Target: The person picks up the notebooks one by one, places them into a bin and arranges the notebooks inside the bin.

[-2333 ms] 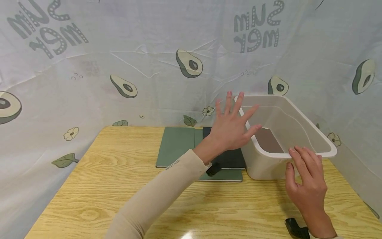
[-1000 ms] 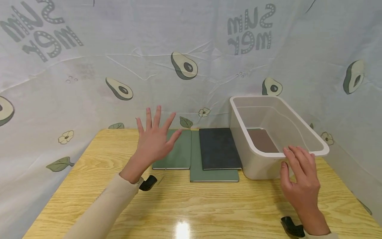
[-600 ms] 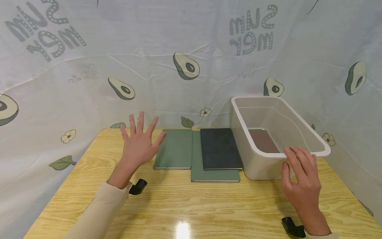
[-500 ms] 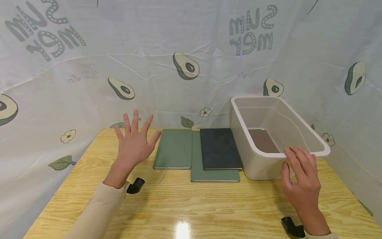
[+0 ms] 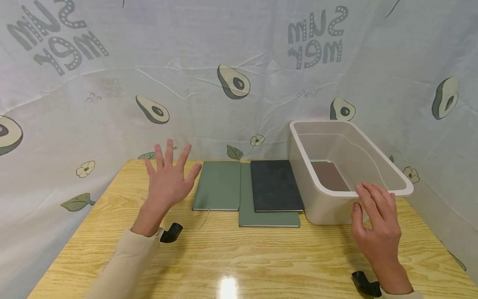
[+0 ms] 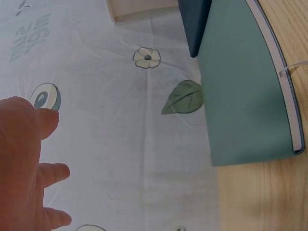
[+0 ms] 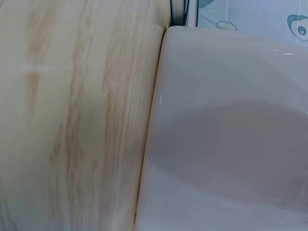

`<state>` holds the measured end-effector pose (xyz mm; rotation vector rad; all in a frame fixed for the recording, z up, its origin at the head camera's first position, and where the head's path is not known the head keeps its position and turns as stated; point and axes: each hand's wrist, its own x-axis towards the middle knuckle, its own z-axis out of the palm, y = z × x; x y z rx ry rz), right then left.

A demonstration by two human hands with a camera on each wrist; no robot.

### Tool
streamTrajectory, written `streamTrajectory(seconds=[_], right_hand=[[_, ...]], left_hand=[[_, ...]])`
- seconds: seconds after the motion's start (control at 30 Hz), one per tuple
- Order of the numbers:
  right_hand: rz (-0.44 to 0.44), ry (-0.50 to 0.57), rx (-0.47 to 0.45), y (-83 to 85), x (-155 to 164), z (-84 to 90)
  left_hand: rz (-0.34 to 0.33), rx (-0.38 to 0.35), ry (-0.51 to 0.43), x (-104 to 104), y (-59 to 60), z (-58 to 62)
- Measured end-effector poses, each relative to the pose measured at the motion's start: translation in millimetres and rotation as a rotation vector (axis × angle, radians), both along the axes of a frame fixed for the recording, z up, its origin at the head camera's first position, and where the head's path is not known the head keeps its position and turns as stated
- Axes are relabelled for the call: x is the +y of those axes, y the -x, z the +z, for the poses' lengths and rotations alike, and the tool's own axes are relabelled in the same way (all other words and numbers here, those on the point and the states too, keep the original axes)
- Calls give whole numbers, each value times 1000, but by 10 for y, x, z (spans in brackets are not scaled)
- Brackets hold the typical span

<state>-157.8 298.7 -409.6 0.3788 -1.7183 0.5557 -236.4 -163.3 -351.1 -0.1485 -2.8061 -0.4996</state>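
Note:
My left hand hovers with spread fingers left of a green notebook, holding nothing. In the left wrist view, part of that hand shows, apart from the notebook with its ribbon marker. A dark, nearly black notebook lies partly over another green notebook. My right hand rests its fingertips on the near rim of a light plastic bin, thumb lower by the outer wall. Inside the bin lies something flat and brown, with a thin green edge behind it.
The wood-grain table reaches back to a hanging white cloth printed with avocados. The bin stands at the right, close beside the dark notebook. A black wrist device sits at the left cuff, another near the right wrist.
My left hand has moved left from beside the bin, across the notebooks, to their left side, and has hardly moved in the last half second. The right hand has stayed at the bin's rim.

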Motion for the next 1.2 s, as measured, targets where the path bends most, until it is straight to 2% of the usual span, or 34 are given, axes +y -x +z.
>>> streamTrajectory(seconds=[0.23,0.43,0.73,0.87,1.07,1.2], right_hand=[[-9,-5,-10,0,9,-16],[-4,-8,-6,5,17,-24],[3,3,7,14,16,-19],[1,0,-3,17,19,-14],[7,4,2,18,14,-7],[9,8,9,12,11,-7]], left_hand=[[-11,-56,-7,59,22,-94],[-34,-119,-23,119,58,-220],[-75,-292,-83,197,156,-512],[-92,-362,-63,220,190,-649],[-120,-478,3,267,162,-805],[-133,-511,22,277,163,-896]])
